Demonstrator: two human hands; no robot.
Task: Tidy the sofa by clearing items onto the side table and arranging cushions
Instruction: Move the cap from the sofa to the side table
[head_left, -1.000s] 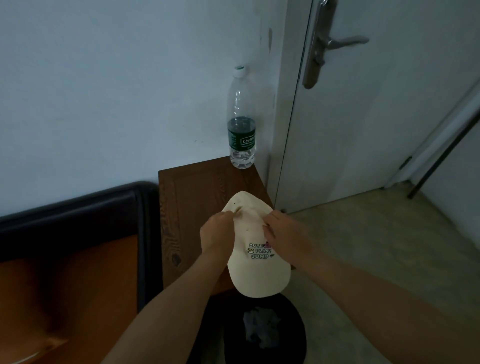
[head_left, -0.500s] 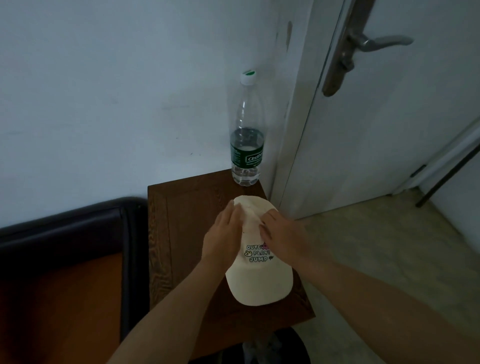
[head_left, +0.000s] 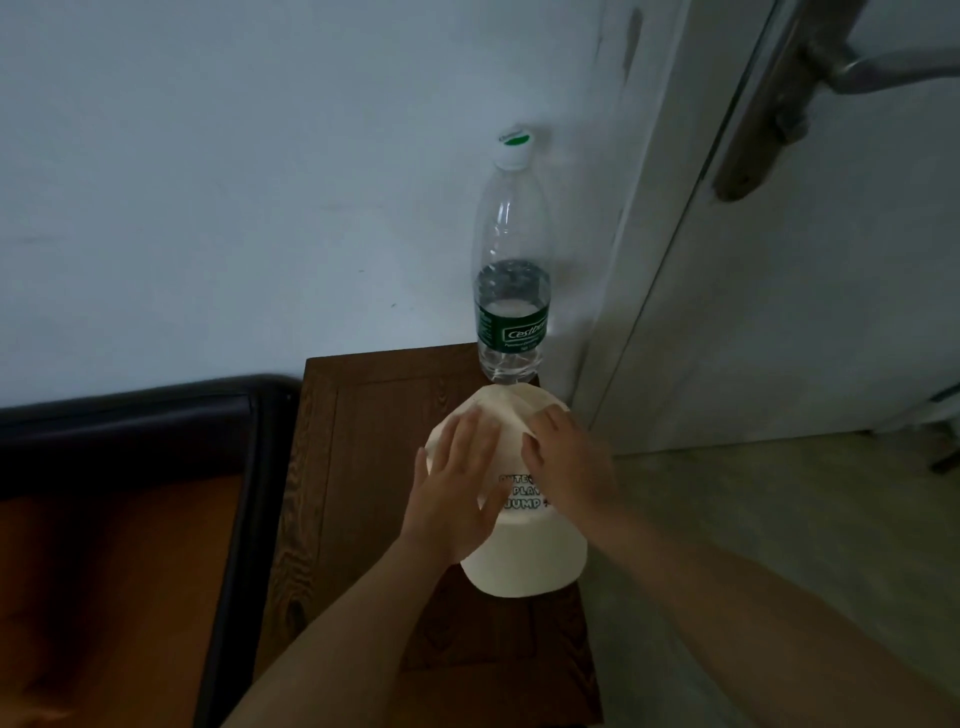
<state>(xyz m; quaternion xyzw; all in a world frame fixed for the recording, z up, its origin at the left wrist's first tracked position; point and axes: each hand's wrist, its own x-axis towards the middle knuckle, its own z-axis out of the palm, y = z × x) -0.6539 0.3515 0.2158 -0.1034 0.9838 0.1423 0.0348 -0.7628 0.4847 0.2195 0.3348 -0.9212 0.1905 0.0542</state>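
Head view: at centre frame, a cream fabric baseball cap (head_left: 524, 561) lies on the dark brown wooden tabletop (head_left: 363, 467). The left hand (head_left: 457, 488) and right hand (head_left: 569, 467) both rest flat on it, fingers straight. A clear plastic water bottle (head_left: 511, 291) stands upright just behind the cap.

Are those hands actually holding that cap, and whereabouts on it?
Neither grips it. The left hand lies flat with straight fingers on the cap crown; the right hand rests on its right side, near the back. The cap sits on the side table.
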